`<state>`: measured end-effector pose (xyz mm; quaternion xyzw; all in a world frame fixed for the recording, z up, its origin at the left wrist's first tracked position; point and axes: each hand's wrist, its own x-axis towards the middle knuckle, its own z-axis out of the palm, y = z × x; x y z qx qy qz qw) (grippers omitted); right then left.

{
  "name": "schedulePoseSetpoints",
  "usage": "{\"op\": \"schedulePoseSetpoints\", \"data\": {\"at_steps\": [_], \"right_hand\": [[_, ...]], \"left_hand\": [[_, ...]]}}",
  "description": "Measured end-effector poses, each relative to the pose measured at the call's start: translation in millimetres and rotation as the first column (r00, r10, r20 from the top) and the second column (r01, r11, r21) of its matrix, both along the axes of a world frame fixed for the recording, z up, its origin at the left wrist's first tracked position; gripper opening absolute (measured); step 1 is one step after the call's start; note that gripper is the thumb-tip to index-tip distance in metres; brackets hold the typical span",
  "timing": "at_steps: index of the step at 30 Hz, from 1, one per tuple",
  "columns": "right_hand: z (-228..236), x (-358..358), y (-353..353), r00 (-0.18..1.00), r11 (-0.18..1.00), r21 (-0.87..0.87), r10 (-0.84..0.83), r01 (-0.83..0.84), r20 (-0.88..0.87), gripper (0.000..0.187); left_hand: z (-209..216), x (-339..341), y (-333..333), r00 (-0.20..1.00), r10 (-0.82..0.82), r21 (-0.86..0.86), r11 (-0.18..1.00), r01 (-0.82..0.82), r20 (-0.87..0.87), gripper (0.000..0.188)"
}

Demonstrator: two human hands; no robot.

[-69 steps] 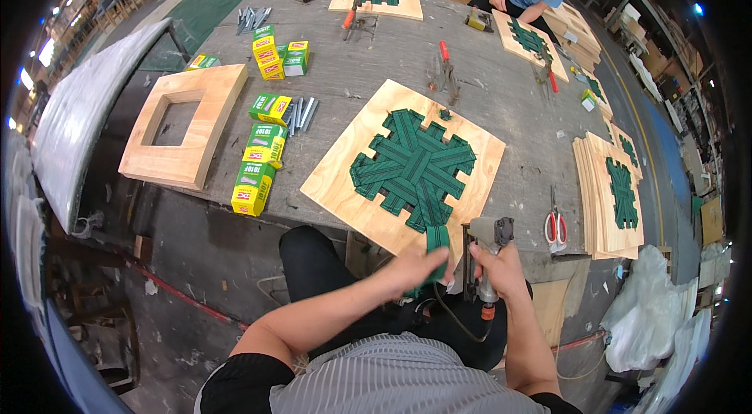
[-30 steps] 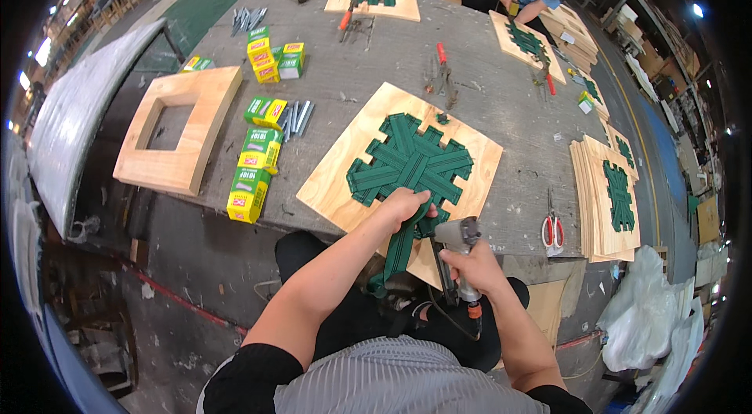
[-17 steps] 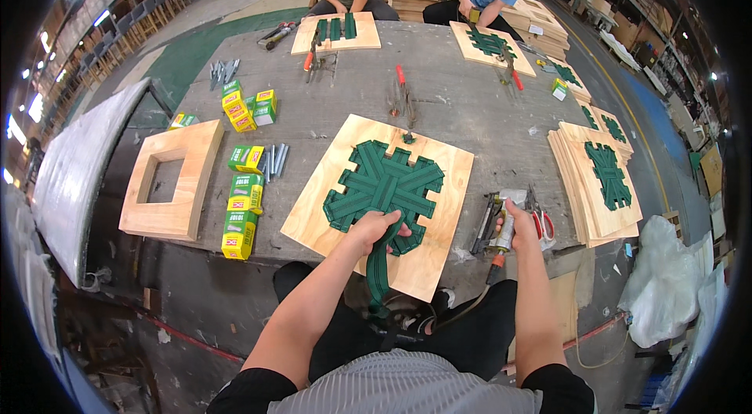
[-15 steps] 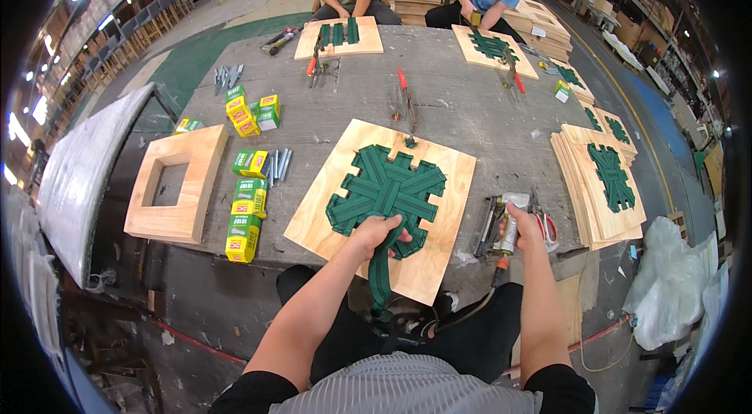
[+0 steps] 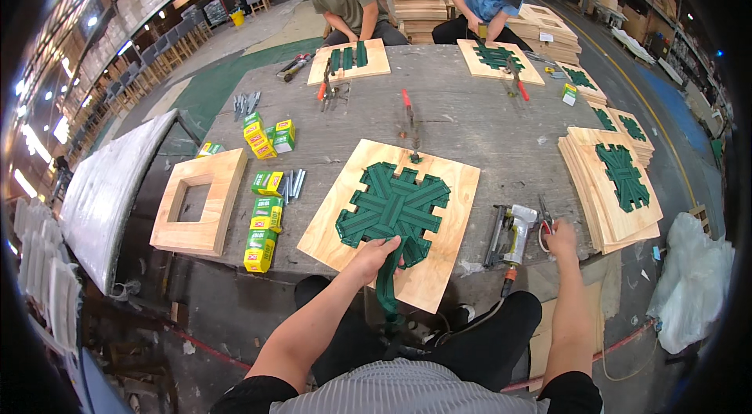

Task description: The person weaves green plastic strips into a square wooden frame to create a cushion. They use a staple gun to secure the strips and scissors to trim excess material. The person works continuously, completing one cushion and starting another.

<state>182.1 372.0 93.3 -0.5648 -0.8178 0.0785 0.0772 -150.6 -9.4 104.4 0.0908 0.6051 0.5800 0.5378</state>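
My left hand (image 5: 374, 259) is closed on a dark green webbing strap (image 5: 385, 292), whose loose end hangs over the table's near edge. The strap runs from a criss-cross of green webbing (image 5: 394, 202) lying on a square wooden board (image 5: 321, 238). That board sits at an angle before me, over the near edge. To the right, my right hand (image 5: 561, 239) has its fingers at the red handles of a pair of scissors (image 5: 542, 230); the fingertips are partly hidden. Beside it lies a silver air staple gun (image 5: 520, 227) with an orange hose fitting.
Green-and-yellow boxes (image 5: 265, 214) and staple strips (image 5: 294, 184) lie left of the board, near a wooden frame (image 5: 164, 214). At right stand stacked webbed boards (image 5: 583, 179). Red-handled pliers (image 5: 407, 101) lie beyond my board. Two people (image 5: 345, 3) sit across with similar boards.
My right hand has let go of the staple gun, now lying on the table, and moved right to the scissors. My left hand keeps hold of the strap. The view has shifted slightly.
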Motion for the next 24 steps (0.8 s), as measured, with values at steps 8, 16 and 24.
{"op": "schedulePoseSetpoints", "data": {"at_steps": [8,16,24], "right_hand": [[44.2,2.2,15.9,0.922,0.906,-0.423,-0.141,-0.027,-0.361,0.053],[58.1,-38.0,-92.2,0.756,0.778,-0.186,0.476,-0.600,-0.450,0.053],[66.4,-112.3,-128.6,0.243,0.254,-0.095,0.964,-0.963,0.109,0.050]], "left_hand": [[6.1,17.3,-3.3,0.951,0.085,0.015,0.996,-0.085,-0.296,0.041],[27.7,10.0,14.4,0.990,0.048,0.033,0.998,-0.044,-0.129,0.041],[27.3,15.0,8.4,0.984,-0.011,0.046,0.999,0.019,-0.178,0.037]]}}
